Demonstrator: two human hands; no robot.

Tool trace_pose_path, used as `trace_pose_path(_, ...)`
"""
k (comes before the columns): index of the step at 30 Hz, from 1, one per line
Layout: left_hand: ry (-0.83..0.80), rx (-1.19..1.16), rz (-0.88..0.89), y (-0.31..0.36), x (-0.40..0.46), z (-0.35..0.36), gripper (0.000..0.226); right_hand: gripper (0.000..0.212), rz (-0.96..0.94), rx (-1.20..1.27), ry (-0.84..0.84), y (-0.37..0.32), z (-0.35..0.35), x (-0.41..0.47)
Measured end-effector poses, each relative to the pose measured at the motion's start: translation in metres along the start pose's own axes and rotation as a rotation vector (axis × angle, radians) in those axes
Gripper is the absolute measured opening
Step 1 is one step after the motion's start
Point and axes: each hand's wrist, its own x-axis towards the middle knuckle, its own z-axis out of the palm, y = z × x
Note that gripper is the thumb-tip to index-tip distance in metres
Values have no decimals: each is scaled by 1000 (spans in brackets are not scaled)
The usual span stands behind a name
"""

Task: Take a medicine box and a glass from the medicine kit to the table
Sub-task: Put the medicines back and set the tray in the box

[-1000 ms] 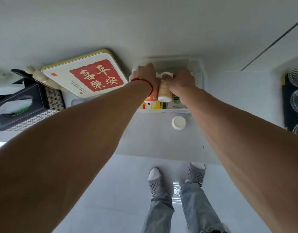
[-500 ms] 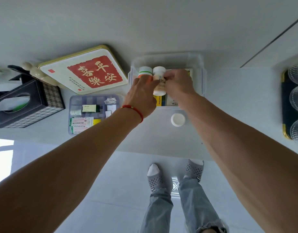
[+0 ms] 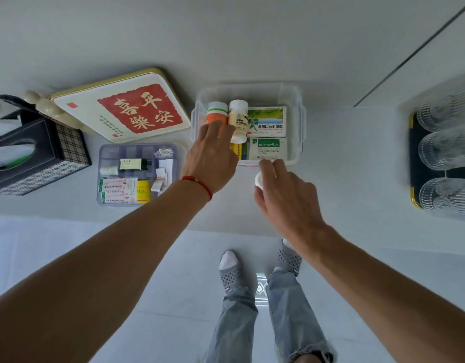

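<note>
The clear plastic medicine kit stands on the white counter. Inside lie an orange bottle, a white bottle and two green medicine boxes, one behind the other. My left hand, with a red string at the wrist, reaches into the kit; its spread fingertips touch the low ends of the two bottles. My right hand hovers open just in front of the kit, partly covering a small white cap. Ribbed clear glasses stand at the far right.
The glasses sit on a black gold-rimmed tray. Left of the kit lie a divided insert tray with small medicines, a red-and-white decorative tin and a checked tissue box. The counter's front edge runs below my hands.
Both hands held bottles upright over the kit; the bottles now lie in it. My right hand has let go and drawn back toward the white cap. My left hand has loosened.
</note>
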Motion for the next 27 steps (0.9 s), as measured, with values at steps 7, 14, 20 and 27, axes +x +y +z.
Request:
trace_pose_path(7, 188, -71, 42, 14, -51, 12, 48, 56, 88, -52, -117, -7, 38, -14)
trace_pose_path(14, 87, -266, -127, 31, -83, 32, 57, 41, 47, 25, -105, 11, 38, -12)
trace_pose_path(20, -156, -401, -127, 51, -91, 36, 64, 50, -10, 414, -59, 32, 11, -28)
trace_pose_path(27, -88, -765, -393, 64, -83, 13, 44, 64, 178, 879, -101, 35, -23, -6)
